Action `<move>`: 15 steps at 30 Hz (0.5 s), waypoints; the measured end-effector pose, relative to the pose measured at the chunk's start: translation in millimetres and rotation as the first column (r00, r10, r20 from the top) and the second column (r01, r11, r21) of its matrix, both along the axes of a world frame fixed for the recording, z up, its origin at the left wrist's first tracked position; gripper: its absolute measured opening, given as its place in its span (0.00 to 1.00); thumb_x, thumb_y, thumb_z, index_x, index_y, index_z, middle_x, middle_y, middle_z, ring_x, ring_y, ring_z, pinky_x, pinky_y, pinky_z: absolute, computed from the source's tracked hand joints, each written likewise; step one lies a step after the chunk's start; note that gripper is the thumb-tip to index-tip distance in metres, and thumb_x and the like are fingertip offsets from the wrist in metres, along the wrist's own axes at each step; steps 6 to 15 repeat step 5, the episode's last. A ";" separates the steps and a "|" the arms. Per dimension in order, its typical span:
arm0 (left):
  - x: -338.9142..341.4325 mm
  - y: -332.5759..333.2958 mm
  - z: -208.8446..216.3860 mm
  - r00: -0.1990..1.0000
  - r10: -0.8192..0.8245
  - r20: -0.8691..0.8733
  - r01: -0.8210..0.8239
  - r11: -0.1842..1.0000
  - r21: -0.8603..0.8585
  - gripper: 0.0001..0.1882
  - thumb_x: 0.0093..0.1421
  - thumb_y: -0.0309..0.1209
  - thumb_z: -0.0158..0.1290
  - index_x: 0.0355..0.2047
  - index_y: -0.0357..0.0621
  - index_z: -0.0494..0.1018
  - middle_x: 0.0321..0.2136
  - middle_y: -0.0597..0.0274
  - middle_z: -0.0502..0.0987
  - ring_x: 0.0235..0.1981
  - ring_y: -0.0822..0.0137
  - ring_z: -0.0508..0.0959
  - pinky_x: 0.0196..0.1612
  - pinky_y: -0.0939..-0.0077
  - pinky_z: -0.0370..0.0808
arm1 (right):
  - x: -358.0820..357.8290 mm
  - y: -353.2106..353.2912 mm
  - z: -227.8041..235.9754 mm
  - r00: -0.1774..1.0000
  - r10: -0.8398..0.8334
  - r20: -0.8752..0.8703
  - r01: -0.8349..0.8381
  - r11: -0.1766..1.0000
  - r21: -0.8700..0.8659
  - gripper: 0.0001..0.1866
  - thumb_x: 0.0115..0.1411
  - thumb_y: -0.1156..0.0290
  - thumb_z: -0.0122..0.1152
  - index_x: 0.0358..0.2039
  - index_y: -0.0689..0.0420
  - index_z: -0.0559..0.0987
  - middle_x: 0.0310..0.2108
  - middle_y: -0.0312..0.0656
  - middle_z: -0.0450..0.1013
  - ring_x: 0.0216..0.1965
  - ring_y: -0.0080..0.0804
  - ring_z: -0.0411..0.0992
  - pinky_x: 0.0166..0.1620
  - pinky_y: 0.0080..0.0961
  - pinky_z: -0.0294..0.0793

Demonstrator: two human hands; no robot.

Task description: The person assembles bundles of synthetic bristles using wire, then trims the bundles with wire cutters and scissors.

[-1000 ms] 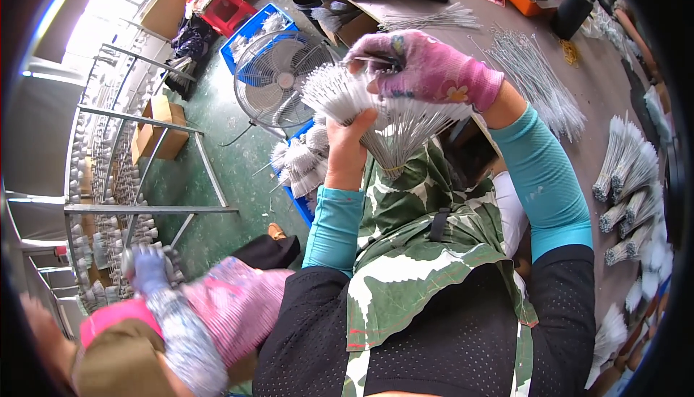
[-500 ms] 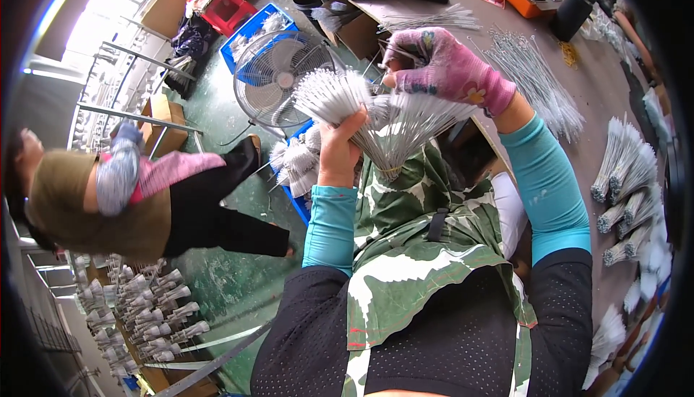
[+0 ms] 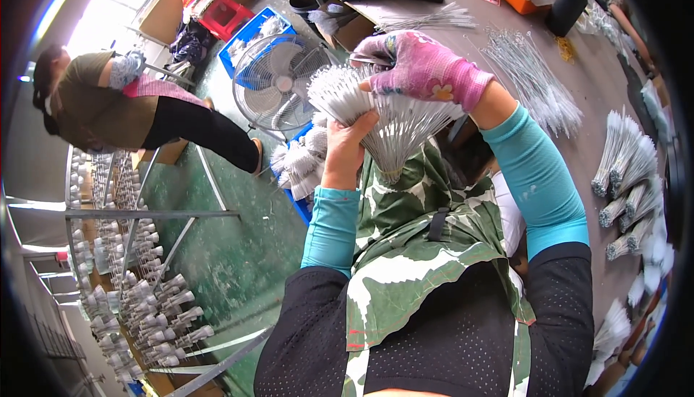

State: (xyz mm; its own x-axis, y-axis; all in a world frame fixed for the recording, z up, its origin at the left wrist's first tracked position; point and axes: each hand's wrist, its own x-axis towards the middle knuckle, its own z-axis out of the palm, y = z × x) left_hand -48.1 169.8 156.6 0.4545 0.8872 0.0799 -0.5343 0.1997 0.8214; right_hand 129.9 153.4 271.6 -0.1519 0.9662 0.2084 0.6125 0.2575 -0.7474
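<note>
My bare left hand (image 3: 348,144) grips a thick bundle of thin wires (image 3: 401,133). The bundle is gathered tight at its lower end and fans out above, with pale tips packed densely on the left side. My right hand (image 3: 426,71), in a pink fingerless glove with a flower pattern, is bent over the top of the fan. Its thumb and fingers are closed near the wire tips. A small dark metallic edge shows by those fingers, too little to name. A green camouflage apron (image 3: 412,288) lies over my lap below the bundle.
Loose wires (image 3: 531,82) and tied wire bundles (image 3: 625,147) lie on the table (image 3: 463,43) to my right, with a black bottle (image 3: 571,5) farther back. A floor fan (image 3: 282,82) and a blue crate (image 3: 300,202) stand left. Beyond them, a person (image 3: 108,108) is beside metal racks (image 3: 152,215).
My right hand has moved left and slightly down, closer to the packed tips. My left hand has shifted slightly right. The person at left has moved farther away, uncovering more racks.
</note>
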 end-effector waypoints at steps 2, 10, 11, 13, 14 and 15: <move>-7.0 3.5 -6.1 1.000 0.004 -0.007 -0.004 1.000 0.001 0.22 0.48 0.18 0.58 0.46 0.38 0.70 0.37 0.60 0.76 0.39 0.67 0.77 0.44 0.74 0.73 | 3.0 -0.1 1.4 0.997 0.058 -0.044 -0.060 0.997 -0.038 0.11 0.51 0.75 0.62 0.37 0.61 0.76 0.30 0.35 0.74 0.33 0.18 0.68 0.42 0.20 0.70; -21.4 16.4 -30.6 0.991 -0.055 0.124 0.050 0.998 0.036 0.29 0.51 0.25 0.58 0.54 0.38 0.64 0.41 0.55 0.73 0.43 0.61 0.73 0.46 0.71 0.72 | 17.3 -0.5 -6.0 0.975 0.097 -0.200 -0.131 0.978 -0.164 0.10 0.52 0.76 0.60 0.36 0.55 0.77 0.31 0.37 0.74 0.34 0.19 0.69 0.43 0.22 0.70; -21.4 16.4 -30.6 0.991 -0.055 0.124 0.050 0.998 0.036 0.29 0.51 0.25 0.58 0.54 0.38 0.64 0.41 0.55 0.73 0.43 0.61 0.73 0.46 0.71 0.72 | 17.3 -0.5 -6.0 0.975 0.097 -0.200 -0.131 0.978 -0.164 0.10 0.52 0.76 0.60 0.36 0.55 0.77 0.31 0.37 0.74 0.34 0.19 0.69 0.43 0.22 0.70; -21.4 16.4 -30.6 0.991 -0.055 0.124 0.050 0.998 0.036 0.29 0.51 0.25 0.58 0.54 0.38 0.64 0.41 0.55 0.73 0.43 0.61 0.73 0.46 0.71 0.72 | 17.3 -0.5 -6.0 0.975 0.097 -0.200 -0.131 0.978 -0.164 0.10 0.52 0.76 0.60 0.36 0.55 0.77 0.31 0.37 0.74 0.34 0.19 0.69 0.43 0.22 0.70; -21.4 16.4 -30.6 0.991 -0.055 0.124 0.050 0.998 0.036 0.29 0.51 0.25 0.58 0.54 0.38 0.64 0.41 0.55 0.73 0.43 0.61 0.73 0.46 0.71 0.72 | 17.3 -0.5 -6.0 0.975 0.097 -0.200 -0.131 0.978 -0.164 0.10 0.52 0.76 0.60 0.36 0.55 0.77 0.31 0.37 0.74 0.34 0.19 0.69 0.43 0.22 0.70; -21.4 16.4 -30.6 0.991 -0.055 0.124 0.050 0.998 0.036 0.29 0.51 0.25 0.58 0.54 0.38 0.64 0.41 0.55 0.73 0.43 0.61 0.73 0.46 0.71 0.72 | 17.3 -0.5 -6.0 0.975 0.097 -0.200 -0.131 0.978 -0.164 0.10 0.52 0.76 0.60 0.36 0.55 0.77 0.31 0.37 0.74 0.34 0.19 0.69 0.43 0.22 0.70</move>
